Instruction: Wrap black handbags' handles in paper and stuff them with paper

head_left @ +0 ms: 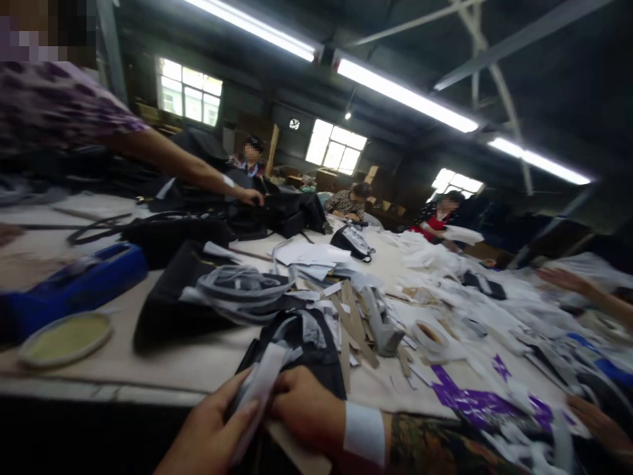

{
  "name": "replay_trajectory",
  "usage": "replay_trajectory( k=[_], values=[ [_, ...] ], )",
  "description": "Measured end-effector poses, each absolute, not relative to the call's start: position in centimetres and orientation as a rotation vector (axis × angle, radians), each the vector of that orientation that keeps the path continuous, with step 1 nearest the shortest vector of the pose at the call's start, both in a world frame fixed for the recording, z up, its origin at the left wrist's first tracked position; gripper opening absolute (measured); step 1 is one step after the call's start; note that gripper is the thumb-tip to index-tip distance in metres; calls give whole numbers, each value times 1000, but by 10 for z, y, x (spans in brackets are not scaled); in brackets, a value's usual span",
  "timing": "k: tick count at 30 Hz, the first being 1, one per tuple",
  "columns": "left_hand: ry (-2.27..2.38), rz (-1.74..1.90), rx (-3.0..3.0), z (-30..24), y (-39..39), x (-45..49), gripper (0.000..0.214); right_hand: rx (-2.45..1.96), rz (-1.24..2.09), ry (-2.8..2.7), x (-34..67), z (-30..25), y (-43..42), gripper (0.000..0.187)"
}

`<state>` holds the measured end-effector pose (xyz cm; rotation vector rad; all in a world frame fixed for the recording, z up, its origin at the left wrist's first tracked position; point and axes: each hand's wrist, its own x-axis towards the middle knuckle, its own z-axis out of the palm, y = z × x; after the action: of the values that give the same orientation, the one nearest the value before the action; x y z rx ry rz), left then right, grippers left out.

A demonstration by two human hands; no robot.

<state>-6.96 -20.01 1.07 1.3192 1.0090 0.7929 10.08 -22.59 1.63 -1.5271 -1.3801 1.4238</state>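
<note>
At the table's near edge, my left hand is closed around a white strip, the thumb lying along it. A grey layer shows behind the strip. My right hand, with a white band round the wrist, is curled close beside the strip; what its fingers grip is hidden. Just beyond both hands lies a black bag with grey material inside its opening. Below my right hand a pale flat piece sticks out. A coil of grey strips rests on another black bag further left.
On the left stand a blue tape dispenser and a round yellowish lid. Rightward lie a grey stapler-like tool, a tape roll, purple plastic and heaped white wrapping. A co-worker's arm reaches over black bags; other people sit beyond.
</note>
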Motion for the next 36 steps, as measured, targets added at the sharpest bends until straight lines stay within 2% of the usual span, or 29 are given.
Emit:
replay_trajectory(
  k=[2, 5, 7, 12, 19, 24, 29, 33, 36],
  values=[
    [1001, 794, 1354, 14, -208, -69, 48, -1476, 1527, -1265, 101, 22, -235, 24],
    [1020, 792, 1406, 16, -215, -70, 49, -1170, 1870, -873, 103, 30, -244, 31],
    [1015, 819, 1476, 16, -218, -71, 48, -1029, 1930, -700, 99, 33, -249, 31],
    [979, 835, 1826, 20, -226, -73, 41, -1103, 1755, -407, 73, 26, -256, 33],
    [999, 730, 2175, 17, -229, -71, 48, -1100, 1667, -266, 67, 5, -254, 39],
    [1091, 693, 2152, 14, -229, -73, 52, -1104, 1663, -254, 71, 2, -255, 40],
    [1057, 664, 2026, 18, -228, -81, 68, -1136, 1681, -206, 74, 8, -259, 39],
    [1077, 800, 1948, 19, -228, -83, 52, -1124, 1720, -224, 76, 10, -260, 42],
    [1102, 754, 1839, 19, -227, -82, 40, -1106, 1756, -236, 78, 9, -261, 45]
  ],
)
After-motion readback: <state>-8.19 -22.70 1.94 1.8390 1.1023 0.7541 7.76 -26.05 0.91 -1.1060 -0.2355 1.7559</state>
